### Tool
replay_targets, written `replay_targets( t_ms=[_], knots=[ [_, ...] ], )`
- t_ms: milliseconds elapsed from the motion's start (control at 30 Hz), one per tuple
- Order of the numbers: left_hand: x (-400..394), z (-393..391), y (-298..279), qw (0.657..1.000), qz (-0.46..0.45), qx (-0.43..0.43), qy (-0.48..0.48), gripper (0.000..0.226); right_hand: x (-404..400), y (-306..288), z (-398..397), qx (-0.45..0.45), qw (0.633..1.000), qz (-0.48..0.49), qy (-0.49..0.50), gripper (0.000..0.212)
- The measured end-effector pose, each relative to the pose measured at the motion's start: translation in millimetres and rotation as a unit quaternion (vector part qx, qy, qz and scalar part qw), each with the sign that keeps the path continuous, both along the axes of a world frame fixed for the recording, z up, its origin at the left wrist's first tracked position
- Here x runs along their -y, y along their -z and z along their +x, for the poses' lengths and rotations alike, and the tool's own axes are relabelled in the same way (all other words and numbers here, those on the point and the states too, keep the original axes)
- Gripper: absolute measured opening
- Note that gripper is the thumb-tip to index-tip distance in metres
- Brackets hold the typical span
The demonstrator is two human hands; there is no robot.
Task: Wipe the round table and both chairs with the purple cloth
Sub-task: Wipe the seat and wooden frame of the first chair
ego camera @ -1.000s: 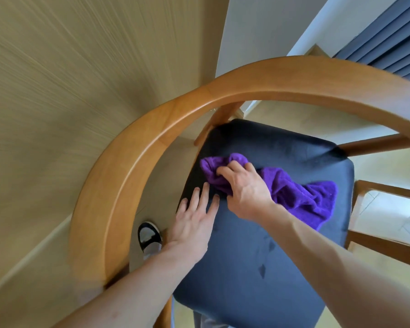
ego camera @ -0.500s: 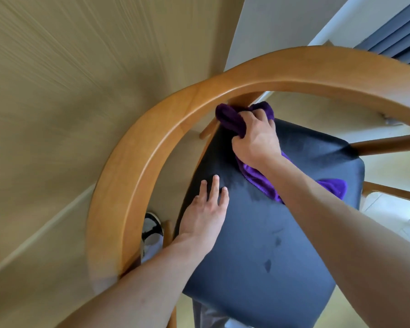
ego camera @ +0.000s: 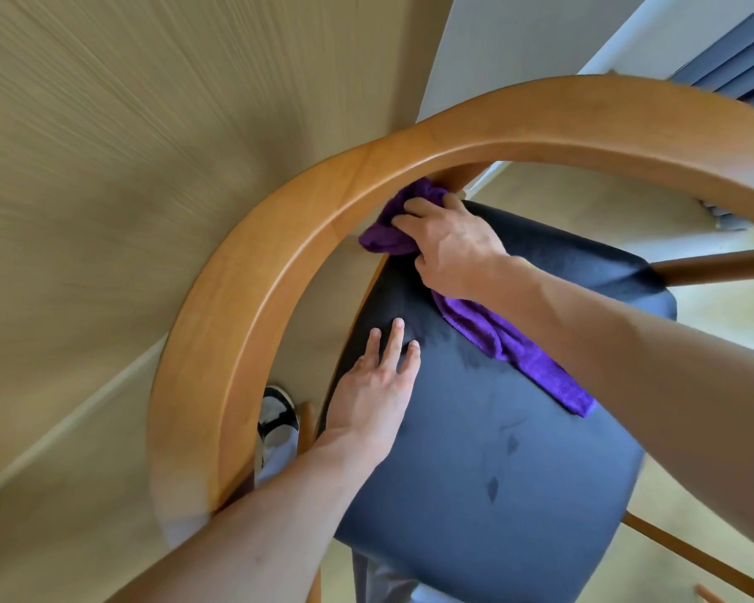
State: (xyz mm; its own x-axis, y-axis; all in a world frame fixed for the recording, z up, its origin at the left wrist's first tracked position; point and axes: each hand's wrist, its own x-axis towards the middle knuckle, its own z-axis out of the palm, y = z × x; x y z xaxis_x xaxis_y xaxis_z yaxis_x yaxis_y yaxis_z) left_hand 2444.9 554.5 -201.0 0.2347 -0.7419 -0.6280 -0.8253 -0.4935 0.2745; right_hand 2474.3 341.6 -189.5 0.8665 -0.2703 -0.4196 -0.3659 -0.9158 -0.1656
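step: wiping chair seat (ego camera: 519, 428) | right hand (ego camera: 449, 250) grips cloth (ego camera: 514, 346) at seat's 11 o'clock corner | left hand (ego camera: 371, 398) spread flat on seat | next: likely wipe backrest rail (ego camera: 279, 254)

Fluffy purple cloth (ego camera: 519, 346), glossy wooden chair rail (ego camera: 253, 298).

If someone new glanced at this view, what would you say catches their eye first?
The purple cloth, bunched under the right hand at the far left corner of the dark chair seat. Next, the curved wooden backrest rail arching round the seat, and the left hand resting flat on the seat's left edge.
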Motion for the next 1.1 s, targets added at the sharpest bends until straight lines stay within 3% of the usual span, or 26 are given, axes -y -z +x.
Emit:
replay_targets(
  t_ms=[167, 433, 567, 633, 733, 833, 900, 967, 1033, 1100],
  knots=[
    [1, 3, 0, 1.0, 0.005, 0.008, -0.003, 0.093, -12, 14, 0, -0.054, 0.993, -0.089, 0.053, 0.04],
    [2, 2, 0, 1.0, -0.012, 0.006, -0.014, 0.091, 27, 4, -30, -0.041, 0.966, -0.022, 0.256, 0.052],
    [2, 1, 2, 1.0, -0.014, 0.0, -0.022, 0.091, 15, 0, -17, -0.042, 0.956, -0.004, 0.29, 0.05],
    [1, 1, 1, 0.999, -0.02, -0.001, -0.025, 0.09, -12, -2, -14, -0.051, 0.968, -0.007, 0.246, 0.046],
    [-5, -8, -2, 0.999, -0.033, -0.005, -0.042, 0.086, -62, 1, -23, -0.056, 0.994, -0.013, 0.091, 0.039],
    [-19, -20, -7, 0.998, -0.036, 0.0, -0.053, 0.079, -74, 0, -38, -0.055, 0.997, 0.023, -0.051, 0.028],
    [-27, -26, -10, 0.999, -0.024, -0.01, -0.044, 0.081, -60, -7, -39, -0.05, 0.993, 0.11, 0.002, 0.03],
    [-30, -29, -11, 0.999, -0.01, -0.01, -0.04, 0.087, -43, -12, -31, 0.021, 0.981, 0.164, 0.104, 0.04],
    [-29, -32, -13, 0.999, 0.006, -0.012, -0.029, 0.094, -30, -8, -22, 0.086, 0.97, 0.152, 0.172, 0.053],
    [-31, -36, -17, 0.999, 0.025, -0.017, -0.012, 0.094, -33, -2, -14, 0.031, 0.971, 0.134, 0.198, 0.065]
  ],
)
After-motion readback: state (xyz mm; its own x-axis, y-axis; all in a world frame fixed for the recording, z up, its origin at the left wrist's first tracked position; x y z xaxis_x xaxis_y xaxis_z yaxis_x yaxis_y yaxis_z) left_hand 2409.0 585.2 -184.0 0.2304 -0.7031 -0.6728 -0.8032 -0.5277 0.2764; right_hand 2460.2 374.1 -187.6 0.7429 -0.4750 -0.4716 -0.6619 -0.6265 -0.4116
